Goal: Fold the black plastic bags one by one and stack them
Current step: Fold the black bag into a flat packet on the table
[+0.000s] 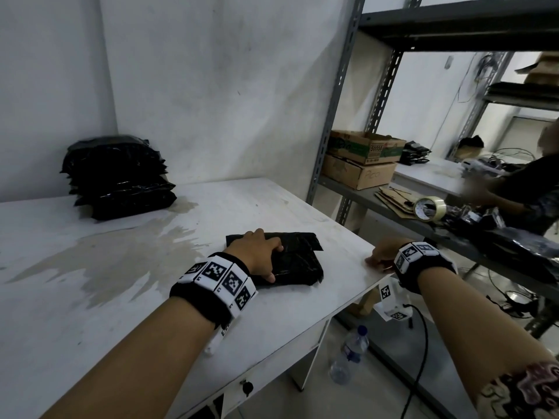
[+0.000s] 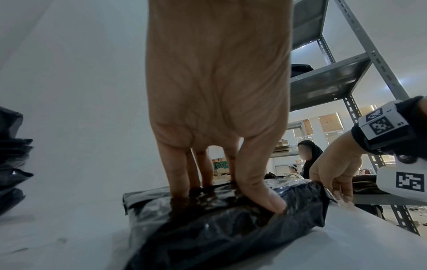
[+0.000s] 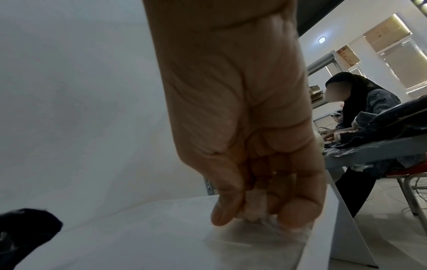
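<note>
A folded black plastic bag [image 1: 302, 267] lies on the white table [image 1: 121, 313] near its right edge. My left hand [image 1: 274, 263] presses down on it, fingers straight on top and thumb [image 2: 265, 197] pushed into the near side of the bag [image 2: 219, 233]. My right hand [image 1: 376, 261] rests at the table's right edge, apart from the bag. Its curled thumb and fingers [image 3: 251, 213] pinch a small whitish translucent scrap. A stack of folded black bags [image 1: 121, 179] stands at the back left against the wall.
A grey metal shelf [image 1: 393, 204] stands right of the table with cardboard boxes [image 1: 363, 158], a tape roll [image 1: 429, 208] and loose black bags [image 1: 520, 252]. Another person [image 1: 532, 189] works beyond it. A water bottle [image 1: 351, 352] and a cable lie on the floor.
</note>
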### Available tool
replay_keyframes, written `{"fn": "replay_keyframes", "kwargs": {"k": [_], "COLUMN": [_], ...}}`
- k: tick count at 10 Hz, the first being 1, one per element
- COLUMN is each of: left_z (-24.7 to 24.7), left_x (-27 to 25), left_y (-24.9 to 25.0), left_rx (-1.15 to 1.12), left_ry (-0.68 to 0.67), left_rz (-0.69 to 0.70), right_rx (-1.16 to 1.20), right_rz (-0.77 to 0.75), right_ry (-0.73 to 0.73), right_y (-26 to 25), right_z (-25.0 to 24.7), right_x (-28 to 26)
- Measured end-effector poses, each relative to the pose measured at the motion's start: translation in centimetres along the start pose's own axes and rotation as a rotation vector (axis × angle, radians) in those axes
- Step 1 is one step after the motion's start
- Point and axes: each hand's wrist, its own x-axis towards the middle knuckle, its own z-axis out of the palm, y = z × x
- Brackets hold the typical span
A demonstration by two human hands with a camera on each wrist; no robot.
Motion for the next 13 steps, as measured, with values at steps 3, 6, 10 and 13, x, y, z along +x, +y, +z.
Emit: {"fn": "replay_keyframes", "kwargs": {"k": [3, 6, 10, 13], "left_z": [0.0, 0.1, 0.1, 0.1], "left_x": [0.1, -0.3, -0.3, -0.4], "left_y": [0.1, -0.1, 0.0, -0.1], "left_rx": [0.001, -0.017, -0.008, -0.013], "left_ry": [0.011, 0.019, 0.010, 0.002], "left_rz": [-0.003, -0.001, -0.007, -0.006], "right_rx": [-0.051, -0.043, 0.036, -0.022], "right_rz": [-0.067, -0.153, -0.100, -0.107], "right_ry": [-0.092, 0.026, 0.105, 0.102], "right_y": [-0.9, 0.3, 2.0, 1.4], "right_z": [-0.4, 0.0, -0.5, -0.1], "right_x": [-2.5, -3.2, -2.5, -3.6]}}
